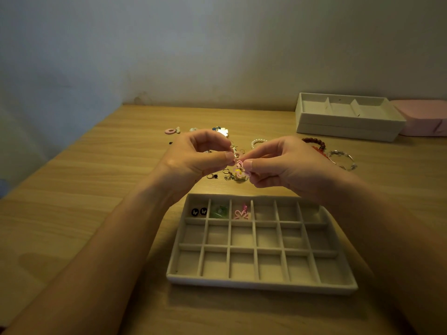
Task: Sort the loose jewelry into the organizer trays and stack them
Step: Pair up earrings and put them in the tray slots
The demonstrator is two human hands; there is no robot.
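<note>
Wood-grain table [72, 213], plain wall behind. L to R: pink ring earring [171, 131] at far L of the loose pile. left hand [193, 158] thumb + forefinger pinch small pink earring [239, 163], held above table. right hand [278, 165] pinches same piece from opp. side, other fingers curled. Behind: pearl bracelet [258, 142], red bead bracelet [314, 142], silver bangle [343, 159]. Far R: stacked trays [348, 131]. Nearest the person: grid tray [261, 285]; back row, 1st three cells from L: black studs [199, 211], green piece [219, 211], pink flower earring [241, 213].
</note>
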